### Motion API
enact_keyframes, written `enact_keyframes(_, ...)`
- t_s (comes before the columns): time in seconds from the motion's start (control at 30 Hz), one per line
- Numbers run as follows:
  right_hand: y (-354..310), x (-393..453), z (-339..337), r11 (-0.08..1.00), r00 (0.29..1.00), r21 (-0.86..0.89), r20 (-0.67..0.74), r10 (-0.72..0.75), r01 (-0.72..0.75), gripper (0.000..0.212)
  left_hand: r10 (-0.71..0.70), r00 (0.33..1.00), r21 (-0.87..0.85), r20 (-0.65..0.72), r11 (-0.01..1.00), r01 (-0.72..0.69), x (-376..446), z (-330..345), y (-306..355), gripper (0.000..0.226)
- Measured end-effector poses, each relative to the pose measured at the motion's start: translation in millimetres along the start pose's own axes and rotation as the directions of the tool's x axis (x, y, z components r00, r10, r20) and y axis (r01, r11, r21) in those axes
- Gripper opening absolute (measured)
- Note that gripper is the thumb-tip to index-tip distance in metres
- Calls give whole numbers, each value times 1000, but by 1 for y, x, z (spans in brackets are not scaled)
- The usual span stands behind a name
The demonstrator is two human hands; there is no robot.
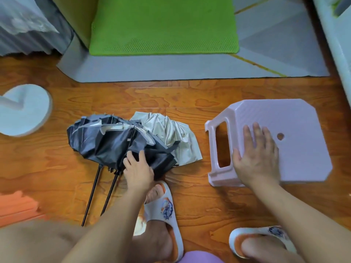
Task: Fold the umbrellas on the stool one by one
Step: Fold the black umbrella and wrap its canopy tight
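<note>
White-and-orange slides on both feet at frame bottom: left slipper (163,209) just below the umbrellas, right slipper (266,238) below the stool. Bare knee lower left, lilac fabric at the bottom edge between the feet.

Left hand (138,168) is on the black umbrella (106,143), fingers curled into the canopy fabric near the shaft end, gripping it. Canopy is collapsed and crumpled, lying on the wooden floor (190,196). Two thin black shafts (98,192) run from under the canopy toward the knee. Can't tell which shaft belongs to which umbrella.

Beige umbrella (176,137) lies touching the black one, partly under it on the right side, also crumpled, on the floor. Neither umbrella is on the stool.

Right hand (256,154) rests flat on the pink plastic stool (303,149), fingers straight and slightly spread, holding nothing. Palm is near the stool's left edge, beside the slot in its side. Stool stands on the floor, right of the umbrellas and apart from them; small hole in the seat just right of the fingertips.

Further out: pale round base (24,111) at far left, grey rug (190,69) past the floorboards, green mat (163,25) on it.
</note>
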State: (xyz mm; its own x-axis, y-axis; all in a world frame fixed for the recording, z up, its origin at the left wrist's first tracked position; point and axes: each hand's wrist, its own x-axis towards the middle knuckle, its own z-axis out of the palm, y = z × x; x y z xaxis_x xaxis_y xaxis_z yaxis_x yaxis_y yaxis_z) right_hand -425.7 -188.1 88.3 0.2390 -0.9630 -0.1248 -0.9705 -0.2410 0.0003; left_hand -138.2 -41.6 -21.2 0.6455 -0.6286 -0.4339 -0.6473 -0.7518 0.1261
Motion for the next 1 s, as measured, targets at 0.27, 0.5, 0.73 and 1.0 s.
enact_keyframes(0.27, -1, 1, 5, 1000, 999, -27, -34, 9, -10, 69, -336, 940, -302, -61, 904, 303, 9, -3, -44, 30)
enact_keyframes(0.5, -1, 2, 9, 999, 999, -48, -34, 3, -4, 71, -364, 843, 58, 396, 926, 373, 21, 37, -108, 63)
enact_keyframes(0.73, -2, 1, 11, 998, 999, -54, -47, 18, -20, 70, -434, 829, 16, 353, 888, 459, 27, 50, -128, 44)
enact_keyframes(1.0, -1, 1, 5, 999, 1000, -42, 7, -16, 16, 73, -278, 934, 29, -224, 956, 292, 12, -45, -109, 21)
